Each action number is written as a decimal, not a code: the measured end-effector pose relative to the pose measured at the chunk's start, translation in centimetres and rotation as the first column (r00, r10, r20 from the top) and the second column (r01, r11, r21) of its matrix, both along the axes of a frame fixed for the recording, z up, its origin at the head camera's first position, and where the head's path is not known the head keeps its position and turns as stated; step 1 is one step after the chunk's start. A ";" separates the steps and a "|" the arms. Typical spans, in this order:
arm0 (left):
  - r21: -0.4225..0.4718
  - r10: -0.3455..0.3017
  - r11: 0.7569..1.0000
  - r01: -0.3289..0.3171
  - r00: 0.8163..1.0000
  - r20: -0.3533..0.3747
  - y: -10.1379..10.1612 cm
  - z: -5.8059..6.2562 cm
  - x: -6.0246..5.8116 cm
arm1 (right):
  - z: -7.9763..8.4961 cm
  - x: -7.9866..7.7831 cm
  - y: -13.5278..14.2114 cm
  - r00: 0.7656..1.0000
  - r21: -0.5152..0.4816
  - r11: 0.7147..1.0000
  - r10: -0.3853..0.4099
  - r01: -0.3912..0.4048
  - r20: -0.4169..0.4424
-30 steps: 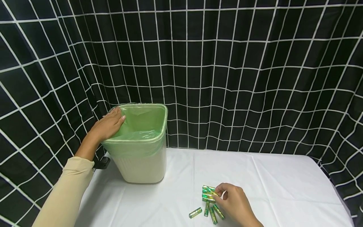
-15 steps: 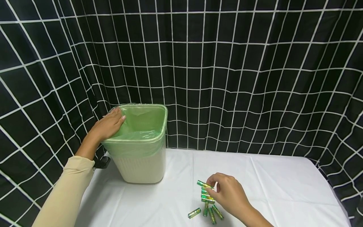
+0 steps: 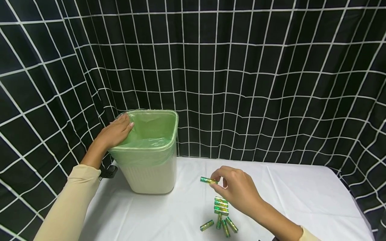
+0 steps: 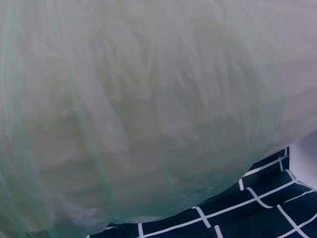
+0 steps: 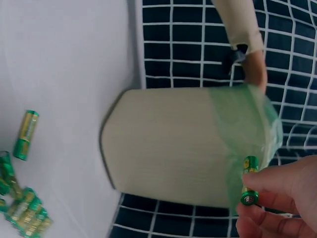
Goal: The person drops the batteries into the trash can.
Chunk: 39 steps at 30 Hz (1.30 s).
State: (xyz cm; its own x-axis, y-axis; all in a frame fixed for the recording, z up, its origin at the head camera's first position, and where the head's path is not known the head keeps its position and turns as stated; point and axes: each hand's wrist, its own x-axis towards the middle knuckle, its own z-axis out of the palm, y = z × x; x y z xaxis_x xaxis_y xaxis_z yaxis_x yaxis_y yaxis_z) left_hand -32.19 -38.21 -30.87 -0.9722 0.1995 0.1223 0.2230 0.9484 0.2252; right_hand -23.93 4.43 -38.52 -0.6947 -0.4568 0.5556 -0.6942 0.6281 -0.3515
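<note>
My left hand rests with straight fingers over the left rim of a cream waste bin lined with a translucent green bag. The left wrist view is filled by the bag-covered bin wall. Between thumb and fingertips, my right hand pinches a green-and-gold battery, raised over the table to the right of the bin. In the right wrist view this battery overlaps the bag's edge. Below the right hand lie a neat row of batteries and several looser ones, including a battery apart at the left.
A white cloth covers the table. Dark curtains with a white grid stand close behind and at the sides, the left one right beside the bin. A dark strapped device sits at my left wrist.
My right hand has lifted one battery from the top of the row and carried it up and leftward, away from the others. The left hand and the bin have stayed in place.
</note>
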 end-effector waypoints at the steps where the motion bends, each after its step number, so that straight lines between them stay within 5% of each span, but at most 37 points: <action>1: -0.001 0.001 1.000 -0.001 1.000 0.001 0.0 0.0 0.0 | 0.5 -0.1 -0.2 1.000 0.003 1.000 0.007 -0.007 -0.008; 11: -0.006 0.001 1.000 -0.001 1.000 -0.021 0.2 0.3 -0.2 | 4.6 -1.2 -2.4 0.993 -0.021 0.997 0.074 -0.076 -0.089; 29: -0.010 0.010 1.000 -0.010 1.000 -0.028 0.1 -0.1 -0.3 | 8.5 -4.3 -5.5 0.983 -0.033 0.985 0.164 -0.167 -0.077; 39: -0.004 0.006 1.000 -0.006 1.000 -0.014 0.2 0.1 0.0 | 9.9 -6.3 -7.5 0.987 -0.017 0.990 0.140 -0.142 -0.080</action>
